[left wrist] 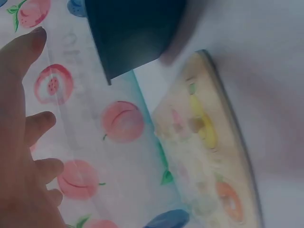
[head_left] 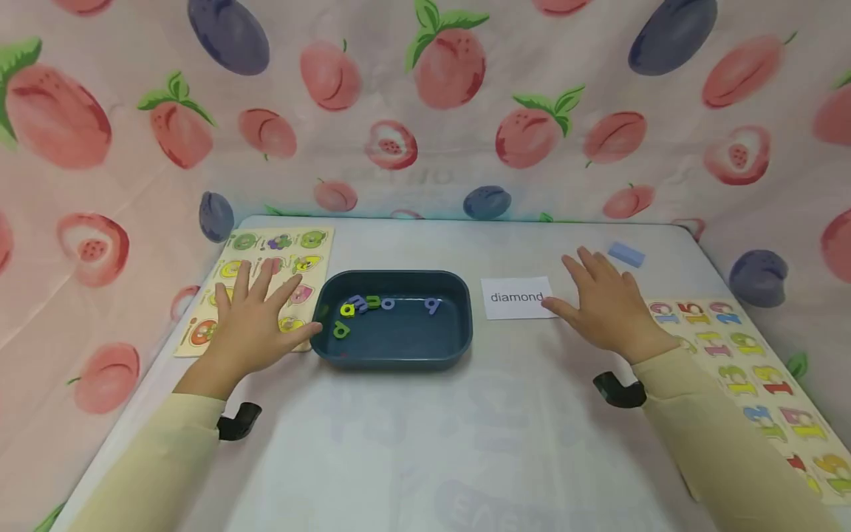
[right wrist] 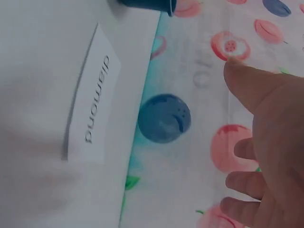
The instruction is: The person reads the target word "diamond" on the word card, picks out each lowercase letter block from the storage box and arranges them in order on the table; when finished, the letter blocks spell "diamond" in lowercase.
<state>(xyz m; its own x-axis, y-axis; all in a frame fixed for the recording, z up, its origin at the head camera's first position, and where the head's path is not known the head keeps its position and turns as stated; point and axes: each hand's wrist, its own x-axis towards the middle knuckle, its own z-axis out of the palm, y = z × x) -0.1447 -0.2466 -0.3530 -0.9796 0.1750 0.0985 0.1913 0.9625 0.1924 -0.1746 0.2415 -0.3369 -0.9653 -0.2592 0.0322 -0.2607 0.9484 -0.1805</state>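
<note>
Clearly, the dark blue-green, rounded-rectangular tray (head_left: 392, 341) sits on the white tabletop (head_left: 412, 451), small coloured letters (head_left: 341, 330) inside it, mostly toward its left end. A cream fruit-picture board (head_left: 323, 255) lies just beside its left rim; a strip of tabletop separates its right rim from the white rectangular "diamond" card (head_left: 517, 298), and a broad stretch spreads before both. Tray and card have long axes running left to right, the print upright to the person. The left hand (head_left: 255, 321) and right hand (head_left: 608, 307) have fingers spread wide; thumb contact with tray or card cannot be told.
</note>
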